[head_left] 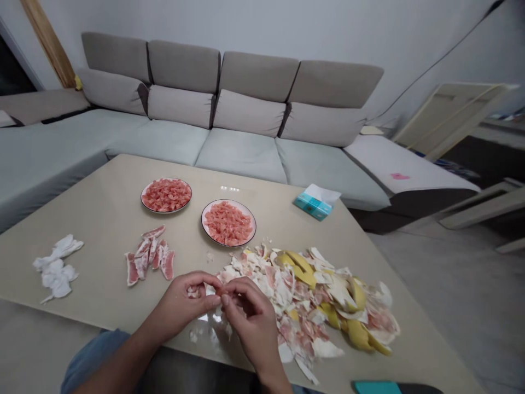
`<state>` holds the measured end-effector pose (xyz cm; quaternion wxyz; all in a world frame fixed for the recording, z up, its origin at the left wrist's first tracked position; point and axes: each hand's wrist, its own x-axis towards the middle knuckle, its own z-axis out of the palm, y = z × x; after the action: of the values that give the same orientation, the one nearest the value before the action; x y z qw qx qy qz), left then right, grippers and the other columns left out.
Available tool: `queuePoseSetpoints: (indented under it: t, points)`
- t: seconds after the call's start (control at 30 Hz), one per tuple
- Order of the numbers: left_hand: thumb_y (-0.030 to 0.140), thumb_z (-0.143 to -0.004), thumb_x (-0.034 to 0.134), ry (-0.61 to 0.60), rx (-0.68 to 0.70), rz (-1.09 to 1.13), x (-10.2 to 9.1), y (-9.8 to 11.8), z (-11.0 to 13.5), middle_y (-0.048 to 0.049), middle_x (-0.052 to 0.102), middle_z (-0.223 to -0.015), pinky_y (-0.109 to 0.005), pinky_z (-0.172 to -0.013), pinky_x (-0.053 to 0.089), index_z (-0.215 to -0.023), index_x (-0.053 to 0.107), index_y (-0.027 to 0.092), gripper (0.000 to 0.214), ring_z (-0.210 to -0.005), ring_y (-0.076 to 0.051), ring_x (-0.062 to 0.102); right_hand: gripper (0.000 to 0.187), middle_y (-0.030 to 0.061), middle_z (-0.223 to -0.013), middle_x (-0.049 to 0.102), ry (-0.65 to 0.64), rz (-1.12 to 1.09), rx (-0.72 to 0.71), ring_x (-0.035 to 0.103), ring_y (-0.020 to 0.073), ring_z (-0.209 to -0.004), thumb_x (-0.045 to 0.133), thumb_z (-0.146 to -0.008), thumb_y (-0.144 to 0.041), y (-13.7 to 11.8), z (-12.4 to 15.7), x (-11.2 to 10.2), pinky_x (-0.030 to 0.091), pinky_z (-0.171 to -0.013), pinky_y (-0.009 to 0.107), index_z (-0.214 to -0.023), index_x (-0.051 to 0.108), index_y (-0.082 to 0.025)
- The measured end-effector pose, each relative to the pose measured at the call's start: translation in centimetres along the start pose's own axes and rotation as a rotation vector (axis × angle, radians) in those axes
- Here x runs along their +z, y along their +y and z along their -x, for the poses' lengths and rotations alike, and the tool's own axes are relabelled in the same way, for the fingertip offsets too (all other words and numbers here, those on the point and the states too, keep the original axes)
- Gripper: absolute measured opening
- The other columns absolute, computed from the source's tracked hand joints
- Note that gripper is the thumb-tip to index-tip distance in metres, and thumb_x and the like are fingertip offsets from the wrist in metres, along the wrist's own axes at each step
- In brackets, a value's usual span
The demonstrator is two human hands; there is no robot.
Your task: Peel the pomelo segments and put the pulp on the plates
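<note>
Pale pomelo pith [214, 290] sits pinched between the fingertips of the left hand [176, 303] and right hand [250, 317], which press close together at the near edge of the peel heap [324, 306]. Beyond that heap lies a white plate [251, 220] of pink pulp.

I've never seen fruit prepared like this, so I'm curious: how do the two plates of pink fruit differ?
The left plate sits farther from the person than the right plate, which is nearer the heap of peel. The left plate's flesh nearly fills it; the right plate shows more bare rim. Both are round plates heaped with pink citrus bits.
</note>
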<state>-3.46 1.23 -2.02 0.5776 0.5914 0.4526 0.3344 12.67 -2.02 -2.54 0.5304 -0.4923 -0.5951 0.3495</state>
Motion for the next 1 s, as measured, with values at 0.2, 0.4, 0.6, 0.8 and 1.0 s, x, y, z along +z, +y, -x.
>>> queuePoseSetpoints:
  t: [0.2,0.4,0.6,0.8,1.0]
  points:
    - [0.024,-0.078,0.066,0.127,0.200,-0.158,-0.05,0.63,-0.02,-0.0051,0.064,-0.093,-0.024,-0.064,0.042,-0.089,0.069,0.019,0.012,-0.069,-0.014,0.053,0.013,0.0071,-0.091,0.065,0.026,0.065,-0.096,0.063,0.0187,-0.081,0.060,-0.084,-0.018,0.23,0.06,-0.51,0.053,-0.065,0.028,-0.095,0.067,-0.021]
    - [0.021,-0.084,0.060,0.192,0.363,-0.382,-0.12,0.27,0.14,-0.0069,0.063,-0.099,-0.026,-0.072,0.046,-0.096,0.069,0.023,0.016,-0.085,-0.018,0.059,0.016,0.0064,-0.087,0.067,0.033,0.224,-0.198,0.064,0.0189,-0.080,0.058,-0.085,-0.015,0.36,0.10,-0.85,0.054,-0.068,0.031,-0.095,0.069,-0.022]
    - [0.018,-0.088,0.052,0.154,0.447,-0.480,-0.22,-0.06,0.29,-0.0071,0.061,-0.102,-0.028,-0.082,0.046,-0.098,0.068,0.024,0.019,-0.097,-0.019,0.058,0.016,0.0060,-0.083,0.068,-0.002,0.225,-0.198,0.064,0.0183,-0.076,0.056,-0.084,-0.013,0.25,0.14,-0.77,0.053,-0.065,0.030,-0.089,0.068,-0.022]
    - [0.013,-0.089,0.048,0.138,0.470,-0.508,-0.21,-0.17,0.35,-0.0075,0.060,-0.105,-0.027,-0.084,0.047,-0.103,0.066,0.023,0.024,-0.098,-0.018,0.059,0.013,0.0050,-0.081,0.066,-0.037,0.183,-0.111,0.062,0.0168,-0.073,0.055,-0.084,-0.014,0.31,0.18,-0.79,0.050,-0.060,0.027,-0.086,0.066,-0.021]
    - [0.015,-0.089,0.048,0.136,0.480,-0.487,-0.23,-0.27,0.36,-0.0080,0.061,-0.106,-0.028,-0.082,0.048,-0.103,0.066,0.024,0.025,-0.099,-0.019,0.059,0.015,0.0055,-0.079,0.067,-0.026,0.140,-0.102,0.062,0.0175,-0.074,0.055,-0.083,-0.014,0.04,-0.05,-0.67,0.050,-0.061,0.027,-0.082,0.068,-0.020]
